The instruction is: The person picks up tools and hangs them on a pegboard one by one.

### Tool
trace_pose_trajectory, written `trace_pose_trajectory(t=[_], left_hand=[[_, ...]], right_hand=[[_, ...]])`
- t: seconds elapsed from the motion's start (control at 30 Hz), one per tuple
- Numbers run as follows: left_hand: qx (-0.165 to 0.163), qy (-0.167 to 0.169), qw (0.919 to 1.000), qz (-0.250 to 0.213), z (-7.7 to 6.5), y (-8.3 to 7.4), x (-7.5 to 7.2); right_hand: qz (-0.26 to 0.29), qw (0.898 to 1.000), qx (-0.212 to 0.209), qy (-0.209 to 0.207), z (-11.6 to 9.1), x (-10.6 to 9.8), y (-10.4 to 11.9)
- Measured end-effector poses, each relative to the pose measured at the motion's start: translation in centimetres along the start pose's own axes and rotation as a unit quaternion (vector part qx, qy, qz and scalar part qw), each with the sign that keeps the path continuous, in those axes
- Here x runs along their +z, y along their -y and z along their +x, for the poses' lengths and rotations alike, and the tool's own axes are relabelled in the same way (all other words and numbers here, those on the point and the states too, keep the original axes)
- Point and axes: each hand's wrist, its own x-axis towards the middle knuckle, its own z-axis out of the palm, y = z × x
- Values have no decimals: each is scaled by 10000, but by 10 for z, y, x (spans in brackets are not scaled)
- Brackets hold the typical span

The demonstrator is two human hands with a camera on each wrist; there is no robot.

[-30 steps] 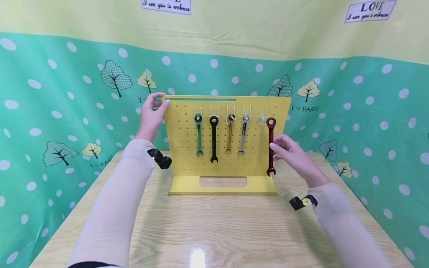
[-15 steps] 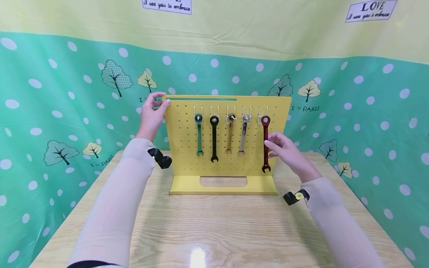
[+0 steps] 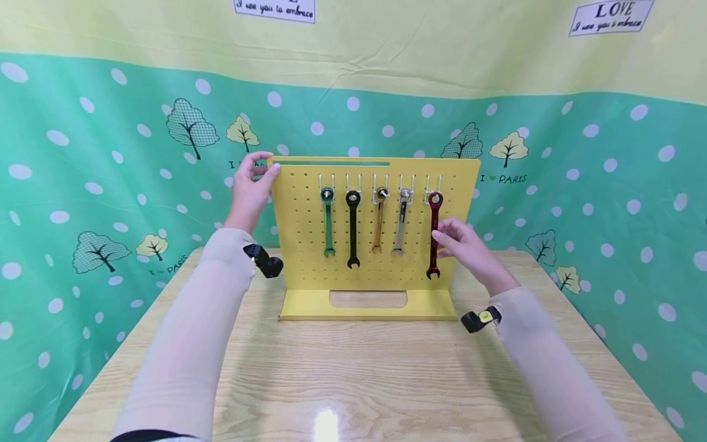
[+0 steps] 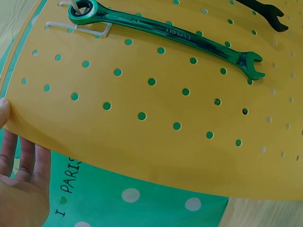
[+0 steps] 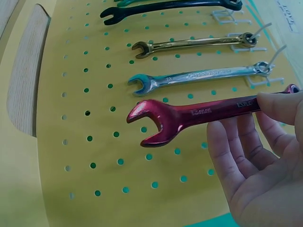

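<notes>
A yellow pegboard stands upright with a row of white wire hooks. My left hand pinches its upper left corner, thumb in front and fingers behind. Between thumb and fingers my right hand holds a red combination wrench by the shaft, open end down. The wrench's ring end overlaps the rightmost hook in the head view. On the other hooks hang a green wrench, a black wrench, a gold wrench and a silver wrench, all ring end up.
The pegboard's base, with an oblong cutout, sits on a wood-grain table. Behind and at both sides hangs a green and yellow printed curtain. A small black camera is strapped to each wrist.
My right hand has moved left with the red wrench, bringing its ring end from beside the rightmost hook to in front of it. The left hand stays at the corner.
</notes>
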Motion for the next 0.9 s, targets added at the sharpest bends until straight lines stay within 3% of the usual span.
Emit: trace_pose_trajectory(t=[0.43,0.9], left_hand=[[68,-23,9999,72,0,0,1],[-18,-23,9999,121,-1,-2,0]], right_hand=[[193,9995,222,-92,16,5,-7],[271,9992,283,-69,17,4,-10]])
